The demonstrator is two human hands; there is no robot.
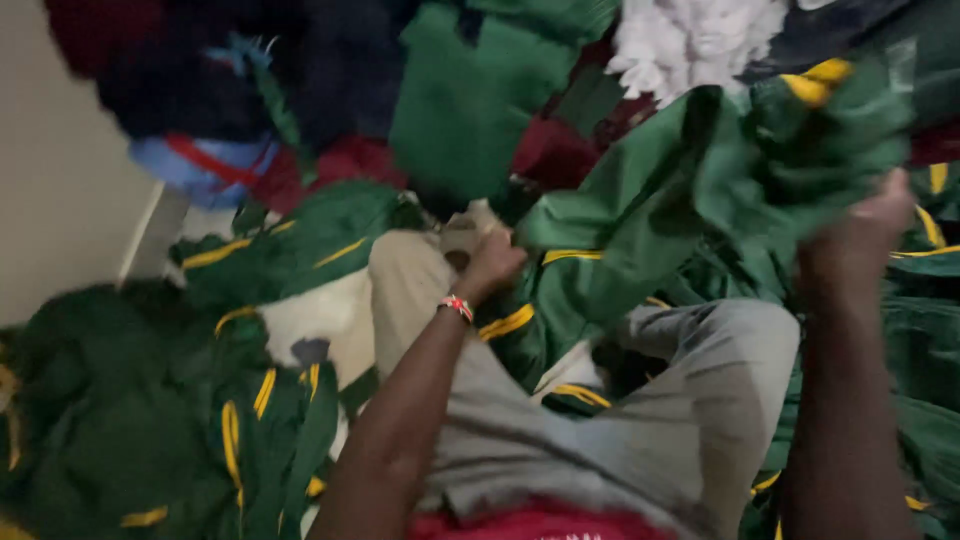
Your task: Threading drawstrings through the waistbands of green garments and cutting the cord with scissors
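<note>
Between the person's two raised arms, seen from the head camera, a green garment (640,215) with yellow piping hangs stretched across the middle of the view. At its lower left edge the left hand (490,265) grips it, fingers closed into a fist around the cloth; a red and white wristband (456,307) sits on that wrist. At upper right the right hand (865,235) holds the bunched upper part of the same garment, fingers closed on the fabric, though motion blur softens the outline. One garment is held, and two hands are on it.

Below the arms the person's grey trousers (640,420) show, both knees bent, with a strip of red cloth (540,522) at the bottom edge. Just past the left fist a small pale tag-like patch (465,232) shows against the cloth; its shape is roughly square and any marking on it is too blurred to tell.

Around the legs lie heaps of more green clothing with yellow stripes (200,420), too tangled to count. Further up the pile sit one plain green piece (470,100), dark navy cloth (330,60), maroon cloth (550,150), one white fluffy bundle (690,40) and one light blue item with a red band (205,165). A pale wall (60,170) fills the left side
</note>
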